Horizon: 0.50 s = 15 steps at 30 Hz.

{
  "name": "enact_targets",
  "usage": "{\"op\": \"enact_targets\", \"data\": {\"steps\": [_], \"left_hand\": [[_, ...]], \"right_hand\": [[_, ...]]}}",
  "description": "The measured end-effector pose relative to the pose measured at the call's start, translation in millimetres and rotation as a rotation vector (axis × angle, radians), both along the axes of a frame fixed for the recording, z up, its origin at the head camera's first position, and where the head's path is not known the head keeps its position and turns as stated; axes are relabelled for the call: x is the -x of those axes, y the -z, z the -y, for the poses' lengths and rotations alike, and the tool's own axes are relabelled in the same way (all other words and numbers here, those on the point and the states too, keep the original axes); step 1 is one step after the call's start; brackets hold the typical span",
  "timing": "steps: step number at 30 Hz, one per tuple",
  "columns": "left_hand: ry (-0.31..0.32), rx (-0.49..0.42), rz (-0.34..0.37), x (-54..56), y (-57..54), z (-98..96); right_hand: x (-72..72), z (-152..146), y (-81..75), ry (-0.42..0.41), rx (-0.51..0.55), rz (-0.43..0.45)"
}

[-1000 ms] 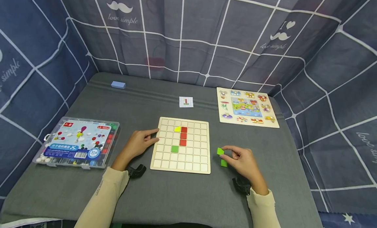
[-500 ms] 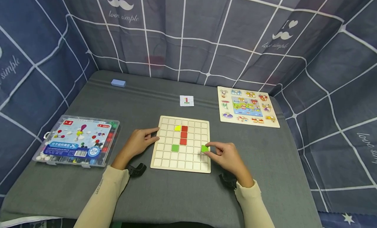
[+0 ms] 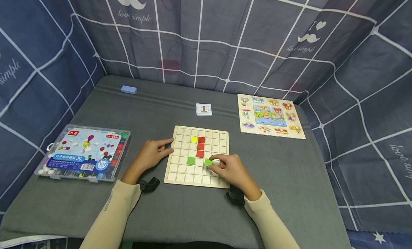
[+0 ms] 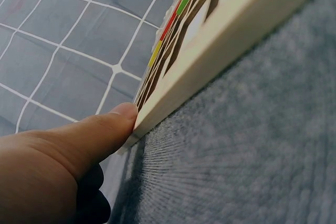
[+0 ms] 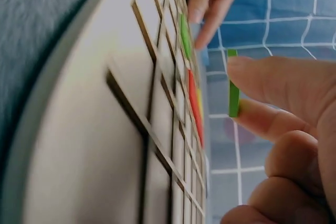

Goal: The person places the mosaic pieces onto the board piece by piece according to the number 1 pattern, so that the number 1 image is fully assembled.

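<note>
A square wooden grid board lies on the table. Set in its cells are three red tiles in a column, a yellow tile beside the top one, and a green tile lower left. My right hand pinches another green tile between thumb and index finger, over the board right of the column's foot. The right wrist view shows this pinched tile edge-on, raised off the board. My left hand touches the board's left edge with extended thumb and index finger; its thumb shows at the rim.
Behind the board lies a small pattern card. A picture puzzle board is at the back right, a blue block at the back left. At left sits a clear plastic case of molecule-model pieces.
My right hand has carried the pinched green tile leftward from beside the board to over its cells. A second green tile seen earlier at the right is now out of sight. My left hand stays put.
</note>
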<state>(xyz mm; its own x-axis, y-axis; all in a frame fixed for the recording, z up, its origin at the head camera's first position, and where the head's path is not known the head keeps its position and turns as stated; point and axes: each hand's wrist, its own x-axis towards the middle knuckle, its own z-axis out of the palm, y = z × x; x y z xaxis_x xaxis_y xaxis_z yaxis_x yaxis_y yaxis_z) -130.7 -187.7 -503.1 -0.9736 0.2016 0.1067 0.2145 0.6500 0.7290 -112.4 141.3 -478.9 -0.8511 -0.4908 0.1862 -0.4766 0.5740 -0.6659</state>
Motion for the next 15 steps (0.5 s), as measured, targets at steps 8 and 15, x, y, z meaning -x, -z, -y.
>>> {"op": "enact_targets", "data": {"steps": [8,15], "left_hand": [[-0.001,-0.005,-0.007,-1.4,-0.8,-0.6],[-0.004,0.002,-0.012,-0.4,-1.6,-0.8]], "right_hand": [[3.1,21,11.1,-0.001,-0.016,0.012],[4.8,30,13.8,0.015,-0.037,-0.015]]}}
